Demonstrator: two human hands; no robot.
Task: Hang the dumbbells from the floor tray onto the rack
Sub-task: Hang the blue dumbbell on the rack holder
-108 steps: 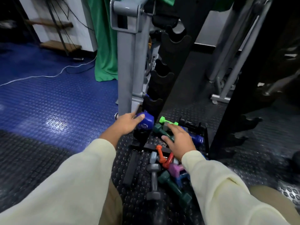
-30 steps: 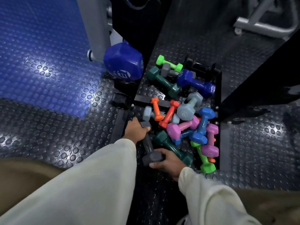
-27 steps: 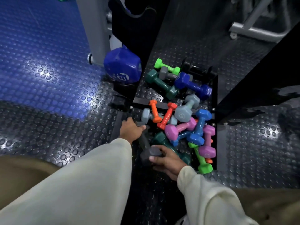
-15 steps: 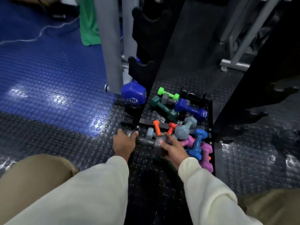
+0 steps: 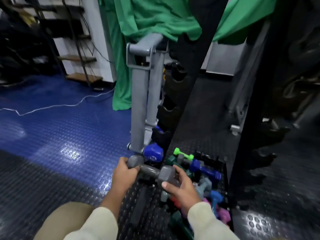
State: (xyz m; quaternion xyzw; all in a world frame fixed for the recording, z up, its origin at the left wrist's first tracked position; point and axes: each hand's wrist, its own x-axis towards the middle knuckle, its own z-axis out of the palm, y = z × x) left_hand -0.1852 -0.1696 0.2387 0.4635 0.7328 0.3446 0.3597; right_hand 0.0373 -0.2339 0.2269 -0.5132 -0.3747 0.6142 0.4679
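The task looks barely begun. One large blue dumbbell (image 5: 153, 154) seems to sit in the lowest cradle of the rack (image 5: 174, 108), though blur and shadow make that uncertain; the cradles above it appear empty. A heap of small coloured dumbbells (image 5: 205, 170) remains in the floor tray (image 5: 225, 172) at lower centre-right. The grey dumbbell (image 5: 150, 170) is lifted just above the tray at lower centre, its long axis running roughly level across the frame, dipping slightly toward the right. The left hand (image 5: 123, 175) grips its left head; the right hand (image 5: 180, 185) is curled round its right head. Both grips are clamped on it.
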